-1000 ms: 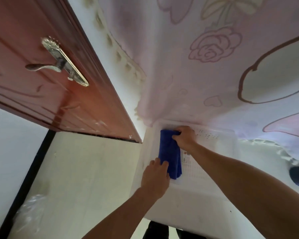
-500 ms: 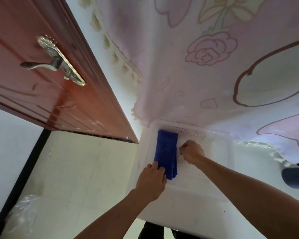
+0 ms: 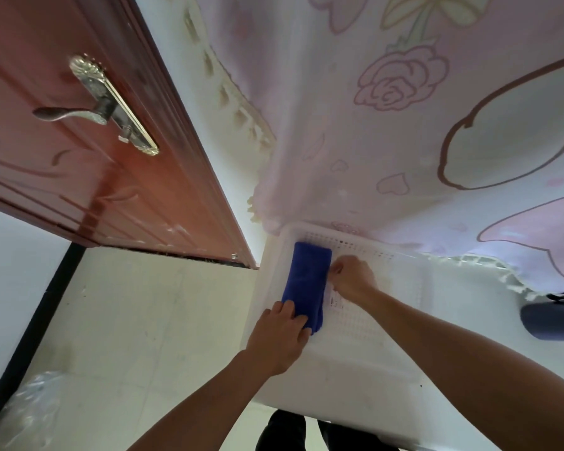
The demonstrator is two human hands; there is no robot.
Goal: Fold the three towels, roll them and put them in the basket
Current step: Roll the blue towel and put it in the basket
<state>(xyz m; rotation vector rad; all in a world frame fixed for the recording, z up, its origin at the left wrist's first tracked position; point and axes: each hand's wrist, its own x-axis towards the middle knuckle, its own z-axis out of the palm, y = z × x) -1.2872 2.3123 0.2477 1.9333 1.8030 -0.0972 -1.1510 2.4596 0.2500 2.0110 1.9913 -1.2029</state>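
A rolled blue towel (image 3: 307,279) lies along the left inner side of a white perforated plastic basket (image 3: 401,288) on the floor. My left hand (image 3: 279,336) rests on the towel's near end, fingers pressed over it. My right hand (image 3: 352,277) is inside the basket just right of the towel, fingers curled and touching its right edge. No other towel is in view.
A pink flowered bedsheet (image 3: 388,125) hangs over the basket's far side. A red-brown door (image 3: 88,164) with a metal handle (image 3: 92,112) stands open at the left. Pale floor tiles (image 3: 137,336) lie left of the basket; a dark object (image 3: 551,320) sits at the right edge.
My right hand moved from the towel's far end down to its right side. The towel settled lower against the basket's left wall, and my left hand stayed on its near end.
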